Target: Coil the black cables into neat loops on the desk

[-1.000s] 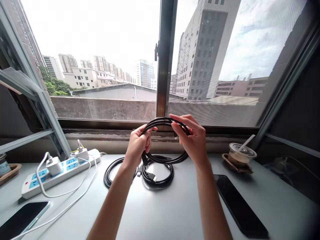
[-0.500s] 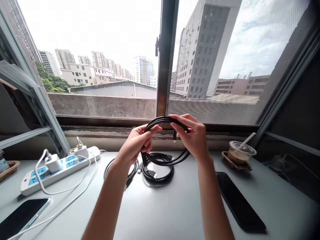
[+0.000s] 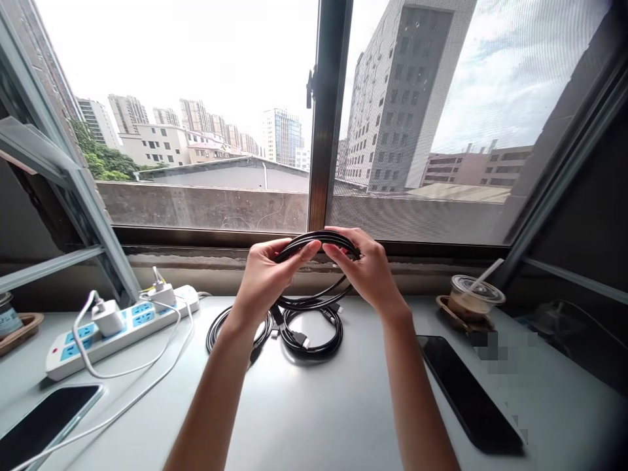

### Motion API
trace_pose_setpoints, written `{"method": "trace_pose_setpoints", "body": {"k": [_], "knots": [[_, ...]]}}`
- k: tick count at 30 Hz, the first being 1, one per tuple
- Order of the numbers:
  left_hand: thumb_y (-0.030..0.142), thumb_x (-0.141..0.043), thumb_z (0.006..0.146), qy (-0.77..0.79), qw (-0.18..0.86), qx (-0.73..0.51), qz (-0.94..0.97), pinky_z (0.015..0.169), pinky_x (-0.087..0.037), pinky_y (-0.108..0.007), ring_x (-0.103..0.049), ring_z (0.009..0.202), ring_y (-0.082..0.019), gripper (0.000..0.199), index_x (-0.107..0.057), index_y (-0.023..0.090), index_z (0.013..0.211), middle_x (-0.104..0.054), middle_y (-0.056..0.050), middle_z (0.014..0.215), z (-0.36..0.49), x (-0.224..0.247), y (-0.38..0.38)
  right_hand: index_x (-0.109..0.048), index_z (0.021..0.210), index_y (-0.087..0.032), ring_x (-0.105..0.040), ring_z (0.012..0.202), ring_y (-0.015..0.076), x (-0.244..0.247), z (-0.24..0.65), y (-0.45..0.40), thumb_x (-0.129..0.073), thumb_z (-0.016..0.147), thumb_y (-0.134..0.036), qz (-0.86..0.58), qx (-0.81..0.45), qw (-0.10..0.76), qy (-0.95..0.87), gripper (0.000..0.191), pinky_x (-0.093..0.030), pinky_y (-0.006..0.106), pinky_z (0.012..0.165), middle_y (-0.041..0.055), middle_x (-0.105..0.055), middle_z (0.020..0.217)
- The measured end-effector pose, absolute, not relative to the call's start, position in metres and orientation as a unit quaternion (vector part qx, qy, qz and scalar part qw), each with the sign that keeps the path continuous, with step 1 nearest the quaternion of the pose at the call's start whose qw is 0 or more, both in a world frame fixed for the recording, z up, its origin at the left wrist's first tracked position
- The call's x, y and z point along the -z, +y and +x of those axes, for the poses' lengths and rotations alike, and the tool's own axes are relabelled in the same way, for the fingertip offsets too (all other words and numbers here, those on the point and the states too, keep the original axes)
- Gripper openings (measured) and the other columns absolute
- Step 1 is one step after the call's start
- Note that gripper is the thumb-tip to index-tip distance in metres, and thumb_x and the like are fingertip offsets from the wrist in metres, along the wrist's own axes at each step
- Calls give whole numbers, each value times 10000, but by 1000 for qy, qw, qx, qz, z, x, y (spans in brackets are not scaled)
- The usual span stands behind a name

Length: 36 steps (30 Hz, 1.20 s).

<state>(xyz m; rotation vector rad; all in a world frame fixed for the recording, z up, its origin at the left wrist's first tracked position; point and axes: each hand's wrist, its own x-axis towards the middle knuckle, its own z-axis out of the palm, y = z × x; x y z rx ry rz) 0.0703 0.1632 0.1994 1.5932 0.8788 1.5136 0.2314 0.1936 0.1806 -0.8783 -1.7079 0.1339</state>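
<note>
Between my two hands a looped black cable (image 3: 318, 237) is held up above the table, several strands side by side along its top. My left hand (image 3: 269, 271) grips the loop's left side, thumb pressed along the strands. On the other side my right hand (image 3: 366, 268) is closed round it, thumb beneath and fingers over the top. The thumb tips nearly meet. The loop's lower part hangs below the hands. Under it on the table lies a coiled black cable (image 3: 314, 352) with an HDMI-like plug (image 3: 300, 339). A second coil (image 3: 214, 333) lies left of that, partly behind my left forearm.
A white power strip (image 3: 118, 333) with plugged-in chargers and white cords is at the left, a phone (image 3: 46, 418) in front of it. At the right are a black phone (image 3: 471, 392) and a lidded drink cup (image 3: 475, 297) with a straw. The window (image 3: 324, 131) stands behind.
My hands have come closer together along the loop, the right one moving left. The loop looks smaller, and the plug that dangled by my right hand is out of sight.
</note>
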Motion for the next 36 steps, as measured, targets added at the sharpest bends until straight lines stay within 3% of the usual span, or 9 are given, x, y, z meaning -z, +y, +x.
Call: {"method": "trace_pose_setpoints", "body": {"k": [8, 11, 17, 25, 30, 36], "knots": [[492, -705, 679, 337, 317, -683, 564, 378, -95, -247, -171, 387, -32, 579, -264, 190, 456, -200, 79, 432, 63, -201, 163, -685, 778, -144, -566, 499, 114, -187, 229, 175, -597, 819, -456, -352, -167, 560, -731, 327, -389, 213, 477, -3, -604, 543], [485, -696, 694, 323, 281, -718, 549, 374, -107, -253, -187, 375, -37, 557, -291, 189, 453, -211, 79, 426, 64, -198, 169, -664, 779, -148, -585, 487, 108, -190, 226, 167, -627, 799, -442, -332, -191, 584, -716, 297, -395, 200, 450, -6, -618, 592], [482, -657, 736, 297, 292, -772, 480, 368, -81, -257, -169, 356, -32, 595, -224, 184, 457, -198, 82, 406, 63, -199, 172, -613, 618, -158, -529, 563, 96, -193, 222, 160, -616, 812, -430, -390, -76, 605, -690, 334, -400, 216, 565, -14, -561, 577], [480, -669, 724, 243, 322, -795, 453, 350, -72, -247, -177, 340, -26, 640, -173, 174, 461, -149, 79, 427, 68, -204, 161, -603, 547, -155, -397, 492, 76, -198, 218, 147, -609, 801, -482, -434, -5, 623, -651, 414, -313, 230, 500, -29, -441, 504], [590, -567, 765, 213, 408, -770, 442, 325, -58, -241, -151, 323, -36, 637, -173, 180, 477, -114, 76, 416, 71, -210, 154, -649, 639, -159, -520, 480, 91, -203, 223, 142, -625, 763, -530, -391, -145, 630, -655, 392, -383, 219, 502, -24, -536, 514], [578, -575, 768, 242, 390, -771, 441, 318, -37, -237, -142, 324, -30, 655, -146, 175, 482, -120, 75, 429, 69, -210, 157, -638, 606, -157, -568, 496, 92, -206, 226, 138, -709, 700, -477, -329, -263, 643, -640, 342, -427, 196, 490, -20, -604, 551]]}}
